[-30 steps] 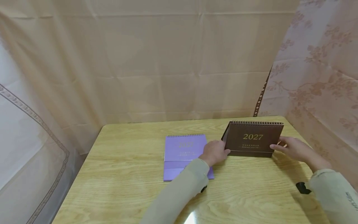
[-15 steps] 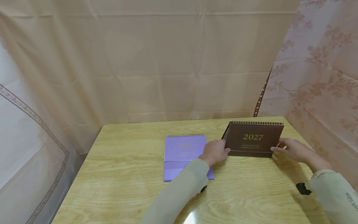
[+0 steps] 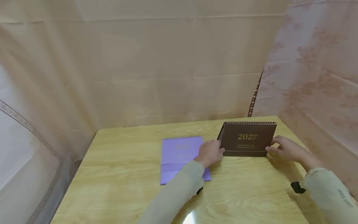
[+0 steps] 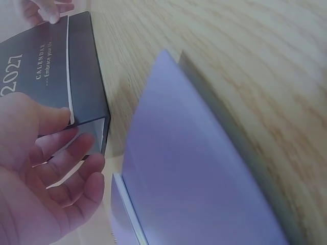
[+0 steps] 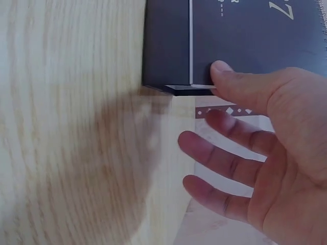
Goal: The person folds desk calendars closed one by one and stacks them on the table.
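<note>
A dark brown 2027 desk calendar [image 3: 249, 139] stands tent-like at the right back of the table, its spiral binding along the top. My left hand [image 3: 209, 153] holds its left edge; in the left wrist view the thumb lies on the front cover and the fingers curl at the open side. At the opposite edge my right hand [image 3: 291, 151] pinches the cover, thumb in front, several fingers spread free below in the right wrist view. A purple calendar [image 3: 179, 152] lies flat to the left, partly covered by my left hand and sleeve.
Both calendars are on a light wooden table [image 3: 117, 161]. Beige curtain cloth [image 3: 151, 68] hangs behind its back edge. Patterned pink cloth [image 3: 316, 77] closes off the right side, and whitish cloth [image 3: 22, 149] hangs at the left.
The head view has shifted slightly, so everything sits a little further left in it. Both hands keep their places on the brown calendar, which stands as before.
</note>
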Available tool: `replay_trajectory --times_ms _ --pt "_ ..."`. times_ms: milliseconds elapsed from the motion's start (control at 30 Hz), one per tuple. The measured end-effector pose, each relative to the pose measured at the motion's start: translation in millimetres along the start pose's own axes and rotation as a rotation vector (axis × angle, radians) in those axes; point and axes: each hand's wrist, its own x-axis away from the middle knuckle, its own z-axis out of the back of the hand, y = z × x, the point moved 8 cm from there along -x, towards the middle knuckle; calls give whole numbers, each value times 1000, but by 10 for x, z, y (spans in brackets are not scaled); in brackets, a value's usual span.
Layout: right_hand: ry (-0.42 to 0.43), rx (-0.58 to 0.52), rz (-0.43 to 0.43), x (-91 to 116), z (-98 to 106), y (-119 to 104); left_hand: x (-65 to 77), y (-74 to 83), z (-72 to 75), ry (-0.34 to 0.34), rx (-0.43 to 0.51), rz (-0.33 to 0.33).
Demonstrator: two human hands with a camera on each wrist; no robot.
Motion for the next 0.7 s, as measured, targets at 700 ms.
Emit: replay_trajectory --times_ms 700 --pt "100 -1 41 -33 28 -70 40 -78 54 92 -31 16"
